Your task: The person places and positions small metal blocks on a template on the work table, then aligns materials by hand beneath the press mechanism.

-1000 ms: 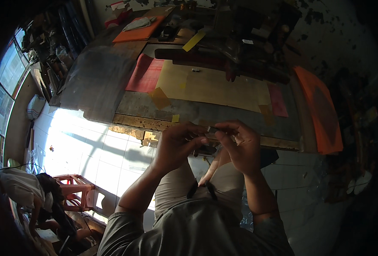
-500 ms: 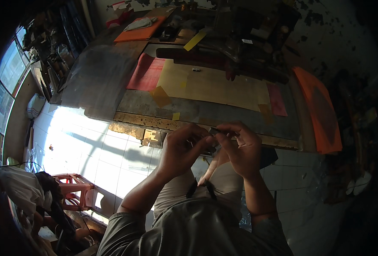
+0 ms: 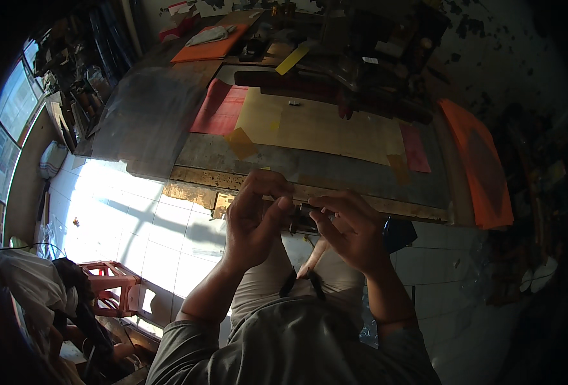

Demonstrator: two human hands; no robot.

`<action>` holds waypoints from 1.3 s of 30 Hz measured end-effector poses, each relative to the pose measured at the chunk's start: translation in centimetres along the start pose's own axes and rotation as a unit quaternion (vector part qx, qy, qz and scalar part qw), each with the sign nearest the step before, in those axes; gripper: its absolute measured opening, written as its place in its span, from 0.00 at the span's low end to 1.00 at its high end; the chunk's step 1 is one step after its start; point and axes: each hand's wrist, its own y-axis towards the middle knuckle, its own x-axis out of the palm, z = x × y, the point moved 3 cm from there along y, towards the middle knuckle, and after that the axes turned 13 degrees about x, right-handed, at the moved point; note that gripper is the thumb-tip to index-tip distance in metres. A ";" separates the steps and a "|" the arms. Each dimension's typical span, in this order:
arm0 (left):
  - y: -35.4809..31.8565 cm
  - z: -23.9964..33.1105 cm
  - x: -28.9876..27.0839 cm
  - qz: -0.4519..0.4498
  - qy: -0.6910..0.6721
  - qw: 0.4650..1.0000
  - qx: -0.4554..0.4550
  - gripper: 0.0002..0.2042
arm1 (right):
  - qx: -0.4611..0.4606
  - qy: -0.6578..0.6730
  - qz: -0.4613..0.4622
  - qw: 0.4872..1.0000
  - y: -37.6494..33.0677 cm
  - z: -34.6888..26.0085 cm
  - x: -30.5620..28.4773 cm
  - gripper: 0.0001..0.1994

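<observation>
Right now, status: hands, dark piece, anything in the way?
Left hand open. Right hand pinching dark piece. Table edge shows behind both; no visible blockage between them.

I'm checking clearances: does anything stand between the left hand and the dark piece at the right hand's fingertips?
Nothing visible does: just a gap separates the left hand from the dark piece pinched in the right hand.

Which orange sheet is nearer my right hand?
The far-right orange sheet; the left sheet, under a pale cloth, lies farther from your right hand.
</observation>
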 end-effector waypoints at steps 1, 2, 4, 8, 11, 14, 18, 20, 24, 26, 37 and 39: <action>0.2 0.2 0.3 0.004 -0.010 1.000 0.006 0.05 | -0.025 -0.007 -0.014 1.000 -0.1 0.0 0.1 0.12; 0.3 0.6 0.4 0.005 -0.008 1.000 0.006 0.05 | -0.026 -0.005 -0.015 1.000 0.0 0.0 0.2 0.12; 0.0 0.9 0.5 0.086 -0.132 0.986 -0.060 0.05 | -0.040 -0.026 -0.041 0.998 0.0 -0.1 0.6 0.12; 0.1 0.4 -2.2 0.094 -0.166 0.980 -0.052 0.06 | -0.027 -0.001 -0.052 0.998 0.0 0.2 0.4 0.12; -0.2 0.8 -4.9 0.144 -0.011 0.989 -0.033 0.05 | -0.022 0.004 -0.051 0.998 0.0 0.7 0.3 0.12; -0.3 1.0 -4.6 0.103 0.150 0.979 0.087 0.17 | -0.006 0.015 -0.056 0.998 -0.2 1.0 0.3 0.13; -1.5 1.1 -4.7 0.032 0.294 0.954 0.040 0.06 | 0.052 0.056 -0.068 0.995 0.0 0.6 0.7 0.13; -2.0 0.5 -5.9 -0.033 0.337 0.941 -0.021 0.10 | 0.053 0.067 -0.064 0.994 0.0 0.6 0.7 0.13; -2.7 -0.4 -9.6 0.066 0.423 0.899 -0.097 0.12 | 0.063 0.053 -0.054 0.995 -0.2 1.2 0.2 0.12; -3.0 0.3 -11.8 0.058 0.585 0.808 0.031 0.32 | 0.075 0.041 -0.050 0.995 -0.2 1.8 0.0 0.12; -5.4 2.5 -13.7 0.027 0.313 0.944 -0.101 0.09 | -0.022 0.115 -0.046 0.992 0.1 1.1 2.0 0.16; -3.6 2.1 -10.4 -0.090 0.240 0.965 -0.061 0.13 | -0.024 0.131 -0.059 0.989 0.0 0.9 2.5 0.17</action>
